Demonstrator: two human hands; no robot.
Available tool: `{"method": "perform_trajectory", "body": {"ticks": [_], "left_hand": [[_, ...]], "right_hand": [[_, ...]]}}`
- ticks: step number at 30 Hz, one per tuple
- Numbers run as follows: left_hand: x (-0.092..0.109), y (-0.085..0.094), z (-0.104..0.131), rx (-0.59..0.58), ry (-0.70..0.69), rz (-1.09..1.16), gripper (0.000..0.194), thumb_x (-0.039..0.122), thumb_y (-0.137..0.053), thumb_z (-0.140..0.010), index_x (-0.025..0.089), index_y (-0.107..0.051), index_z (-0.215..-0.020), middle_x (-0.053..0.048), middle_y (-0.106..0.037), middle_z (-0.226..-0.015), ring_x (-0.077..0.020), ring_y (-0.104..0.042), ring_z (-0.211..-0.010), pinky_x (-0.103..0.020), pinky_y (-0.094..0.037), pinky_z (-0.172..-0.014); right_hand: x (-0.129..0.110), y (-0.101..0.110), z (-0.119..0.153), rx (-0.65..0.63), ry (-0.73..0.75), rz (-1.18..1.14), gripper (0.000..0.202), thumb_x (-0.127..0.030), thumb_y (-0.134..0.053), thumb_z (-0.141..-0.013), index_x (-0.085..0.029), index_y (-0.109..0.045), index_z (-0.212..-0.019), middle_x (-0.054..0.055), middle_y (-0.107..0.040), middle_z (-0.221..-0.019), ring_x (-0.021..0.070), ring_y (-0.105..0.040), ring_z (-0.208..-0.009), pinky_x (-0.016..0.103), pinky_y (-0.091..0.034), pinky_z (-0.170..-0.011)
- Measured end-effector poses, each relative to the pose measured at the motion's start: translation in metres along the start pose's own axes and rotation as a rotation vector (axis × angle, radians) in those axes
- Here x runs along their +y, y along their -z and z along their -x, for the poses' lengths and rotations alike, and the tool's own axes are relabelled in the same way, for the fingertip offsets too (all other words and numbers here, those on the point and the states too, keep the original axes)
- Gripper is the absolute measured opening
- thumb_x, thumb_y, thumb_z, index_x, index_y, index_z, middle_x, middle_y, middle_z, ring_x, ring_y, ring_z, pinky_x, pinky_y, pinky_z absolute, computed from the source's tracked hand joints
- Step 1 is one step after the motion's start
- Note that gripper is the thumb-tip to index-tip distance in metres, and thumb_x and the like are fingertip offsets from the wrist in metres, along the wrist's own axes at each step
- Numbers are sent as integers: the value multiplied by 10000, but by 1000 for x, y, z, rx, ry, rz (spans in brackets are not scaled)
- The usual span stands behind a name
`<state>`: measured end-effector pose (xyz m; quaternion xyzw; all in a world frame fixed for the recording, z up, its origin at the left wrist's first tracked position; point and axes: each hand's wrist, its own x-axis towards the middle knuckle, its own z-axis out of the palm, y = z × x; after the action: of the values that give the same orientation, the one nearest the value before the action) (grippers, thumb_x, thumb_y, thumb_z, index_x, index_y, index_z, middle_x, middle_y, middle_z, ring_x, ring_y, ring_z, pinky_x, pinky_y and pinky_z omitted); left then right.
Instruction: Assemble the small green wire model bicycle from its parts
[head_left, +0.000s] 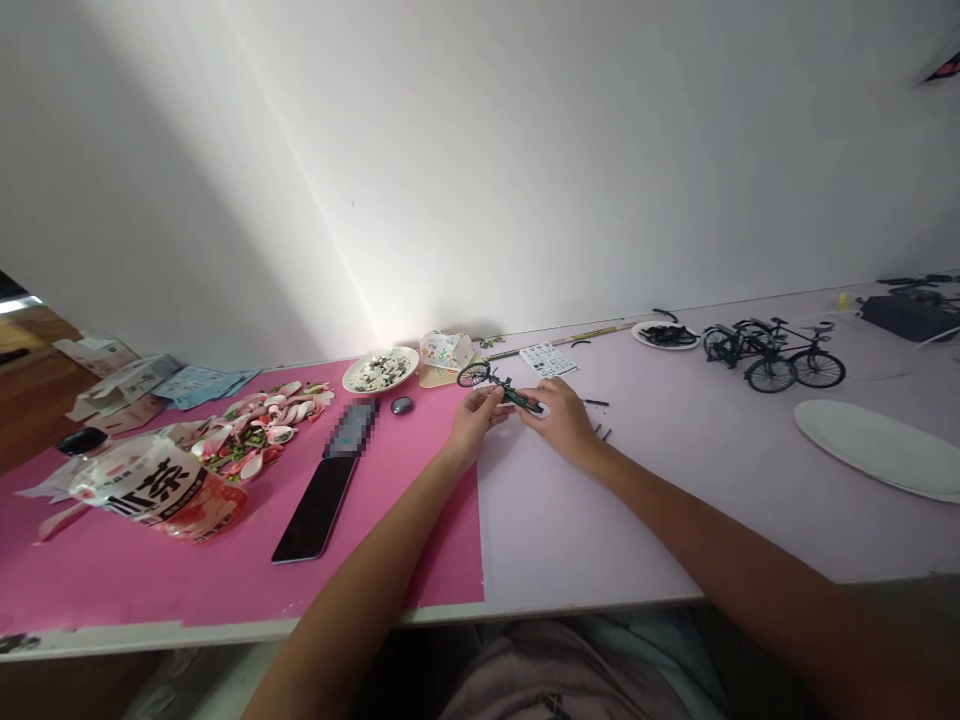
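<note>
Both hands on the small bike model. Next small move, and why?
Likely a slight turn of the bike model to expose its far-right end: the wheel sticks out clear of the left hand, but the right hand partly hides the opposite end.

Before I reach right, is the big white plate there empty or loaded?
Empty: the white plate shows only bare surface in view.
</note>
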<state>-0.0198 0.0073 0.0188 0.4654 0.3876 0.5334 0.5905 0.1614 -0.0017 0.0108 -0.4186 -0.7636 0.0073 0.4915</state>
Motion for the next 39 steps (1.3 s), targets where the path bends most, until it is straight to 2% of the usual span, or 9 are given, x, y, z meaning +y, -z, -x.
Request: {"method": "perform_trajectory", "body": {"ticks": [6,11,14,18,22,27,31,35,39], "left_hand": [[0,-6,2,-62,56,0,589,593,-835,-761,151,-728,-1135,-180,-737,-1254,-263,-763,-1044,-401,-549,-1012],[-6,-18,9,-196,82,46,555,621,-809,-782,127,-767,-1033,-174,-783,-1111,-267,-748,-1079,-438,-527,-1087],[-10,-22,10,-127,62,94,540,619,-799,-795,115,-753,-984,-157,-788,-1032,-254,-756,-1029,-454,-537,-1083],[-13,-17,6,-17,79,114,540,628,-794,-792,112,-754,-947,-164,-786,-1043,-254,-756,-1022,-434,-567,-1034],[-14,-9,1,58,29,40,539,615,-803,-783,101,-763,-939,-166,-787,-1040,-256,-750,-1003,-413,-566,-987],[-10,-7,0,146,48,-37,506,573,-801,-796,85,-762,-925,-159,-786,-991,-238,-741,-944,-394,-566,-946],[-10,-9,0,171,60,-63,473,550,-810,-792,88,-768,-887,-167,-788,-1020,-246,-737,-970,-387,-573,-929],[-12,-9,0,165,73,-125,484,560,-811,-781,88,-776,-881,-175,-791,-1040,-245,-738,-941,-372,-581,-877],[-13,-8,-1,162,76,-171,496,567,-807,-781,83,-777,-889,-174,-795,-1027,-240,-738,-902,-357,-585,-826]], "right_hand": [[8,4,-4,50,16,114,241,-214,-659,-920,-270,-776,-1123,72,-649,-864,282,-604,-886,418,-491,-806],[6,0,-1,2,41,159,263,-161,-630,-912,-272,-770,-1105,80,-641,-881,285,-590,-893,417,-472,-802],[-1,-2,-1,-56,84,187,278,-127,-614,-897,-256,-767,-1089,94,-641,-900,301,-574,-918,430,-466,-800],[-10,0,-1,-136,114,115,482,-72,-617,-868,-265,-686,-1304,98,-680,-997,323,-578,-1016,461,-473,-879],[-13,3,0,-199,113,5,584,-180,-725,-878,-297,-569,-1429,76,-717,-1092,322,-590,-1098,478,-475,-961],[-6,19,-12,-162,60,-38,347,-401,-638,-983,-267,-634,-1303,72,-738,-1074,300,-609,-1091,481,-460,-999],[16,47,-29,-153,53,74,236,-343,-529,-1025,-232,-721,-946,86,-749,-968,283,-612,-994,432,-470,-923],[47,74,-36,-278,-105,223,191,-306,-573,-975,-227,-744,-947,101,-752,-1028,291,-616,-1044,404,-468,-883],[67,89,-33,-520,-452,241,142,-300,-650,-900,-235,-749,-980,58,-750,-984,213,-663,-860,315,-457,-745]]}}
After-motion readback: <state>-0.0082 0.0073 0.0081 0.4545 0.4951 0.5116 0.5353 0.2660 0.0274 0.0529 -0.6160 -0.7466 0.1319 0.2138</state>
